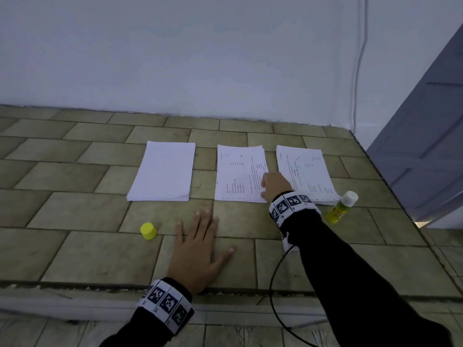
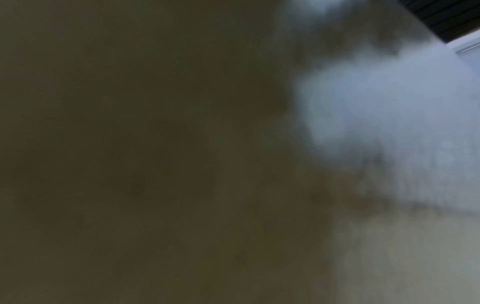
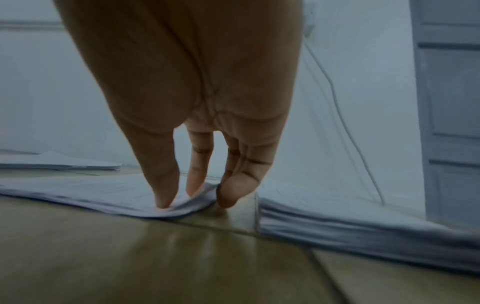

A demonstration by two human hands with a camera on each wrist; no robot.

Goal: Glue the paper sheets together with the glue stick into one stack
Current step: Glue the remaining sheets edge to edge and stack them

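Observation:
Three paper stacks lie side by side on the tiled surface (image 1: 75,221): a blank stack (image 1: 162,171) on the left, a printed middle stack (image 1: 238,171) and a printed right stack (image 1: 305,171). My right hand (image 1: 265,186) is at the middle stack's right edge. In the right wrist view my right hand (image 3: 192,197) has its thumb on top and its fingers at the edge of the top sheet (image 3: 91,191), pinching it so the edge curls up. My left hand (image 1: 200,236) rests flat on the tiles, fingers spread. The uncapped glue stick (image 1: 342,207) lies by the right stack; its yellow cap (image 1: 148,230) sits left of my left hand.
A white wall runs behind the papers and a grey door (image 1: 426,146) stands at the right. A white cable (image 1: 358,71) hangs down the wall. A black cable (image 1: 275,296) drops from my right wrist over the front edge. The left wrist view is dark and blurred.

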